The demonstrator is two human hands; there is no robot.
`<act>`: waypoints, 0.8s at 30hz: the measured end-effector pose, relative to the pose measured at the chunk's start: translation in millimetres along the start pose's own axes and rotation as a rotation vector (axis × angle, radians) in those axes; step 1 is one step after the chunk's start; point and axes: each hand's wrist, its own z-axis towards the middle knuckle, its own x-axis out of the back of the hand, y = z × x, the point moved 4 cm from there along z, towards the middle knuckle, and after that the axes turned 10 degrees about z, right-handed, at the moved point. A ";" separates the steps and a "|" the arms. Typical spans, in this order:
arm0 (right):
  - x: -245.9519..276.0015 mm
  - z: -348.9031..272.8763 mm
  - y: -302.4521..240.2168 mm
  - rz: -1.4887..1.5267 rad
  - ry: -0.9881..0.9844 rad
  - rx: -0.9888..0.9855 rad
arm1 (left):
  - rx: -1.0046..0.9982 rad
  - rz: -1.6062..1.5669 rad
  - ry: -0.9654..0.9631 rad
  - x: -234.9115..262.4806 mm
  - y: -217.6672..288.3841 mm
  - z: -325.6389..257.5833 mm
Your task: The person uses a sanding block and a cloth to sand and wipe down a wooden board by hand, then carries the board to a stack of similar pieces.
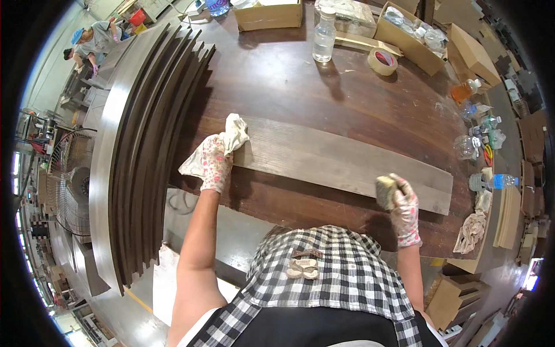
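My left hand (216, 163) clamps a white rag (234, 134) on the grey plank's (341, 162) left end; right hand (402, 203) grips a sanding sponge (384, 191) near its right end.

On the table (324, 104) before us lies a board (341, 162), our left hand (215, 163) at its left end with a cloth (234, 134), our right hand (402, 202) on its right. Behind stand a bottle (324, 36) and tape roll (383, 61); stacked boards (150, 144) lie left.

Both gloved hands (left (215, 163), right (403, 207)) reach forward, fingers curled closed.
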 end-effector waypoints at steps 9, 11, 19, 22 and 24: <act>27.0 -46.9 54.6 0.446 -0.172 -0.462 | 0.410 -0.906 0.231 9.0 2.8 -109.8; 39.6 -38.9 70.9 0.566 -0.143 -0.437 | 0.411 -0.995 -0.036 -2.7 1.3 -104.6; 41.4 -25.5 61.6 0.547 -0.068 -0.263 | 0.145 -1.243 0.050 17.5 22.4 -128.6; 17.4 -17.9 35.9 0.492 -0.269 -0.146 | 0.288 -1.356 0.069 25.8 3.9 -158.2; -17.3 -10.3 5.8 0.383 -0.380 -0.113 | 0.414 -1.216 0.089 32.9 -19.2 -185.2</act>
